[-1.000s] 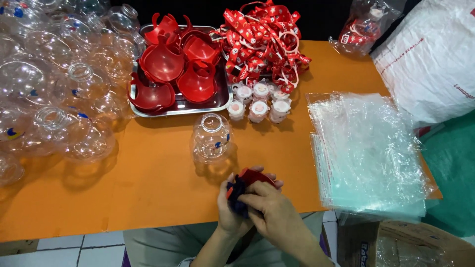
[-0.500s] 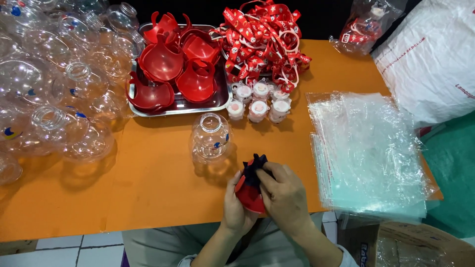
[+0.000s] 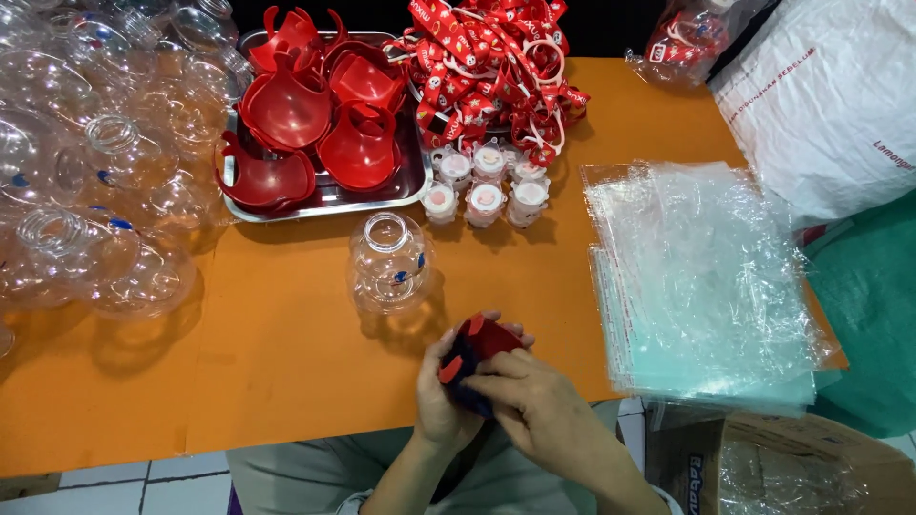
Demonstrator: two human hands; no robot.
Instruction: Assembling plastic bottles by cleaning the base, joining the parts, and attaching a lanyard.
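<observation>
At the far left of the frame, clear plastic bottles (image 3: 86,191) lie heaped on the orange worktop (image 3: 239,372), within arm's reach. Next to them, upper middle-left, a metal tray (image 3: 329,202) keeps a batch of red plastic shells (image 3: 286,110) together, probably so they do not slide about. Below the tray one clear bottle (image 3: 389,262) stands upright and alone, mouth up, just beyond the hands.

At the lower middle, over the near edge of the worktop, the left hand (image 3: 441,401) cups a red and dark blue piece (image 3: 469,358) from underneath, fingers wrapped round it. The right hand (image 3: 534,410) lies over it from the right, fingertips pressing on its top, so both grips are closed on the same piece, seemingly to steady it while it is worked.

Above, small white caps (image 3: 482,181) stand in rows beside a tangle of red straps (image 3: 496,67). Right of these a stack of clear plastic bags (image 3: 701,277) lies flat, and a white sack (image 3: 830,105) fills the upper right corner.
</observation>
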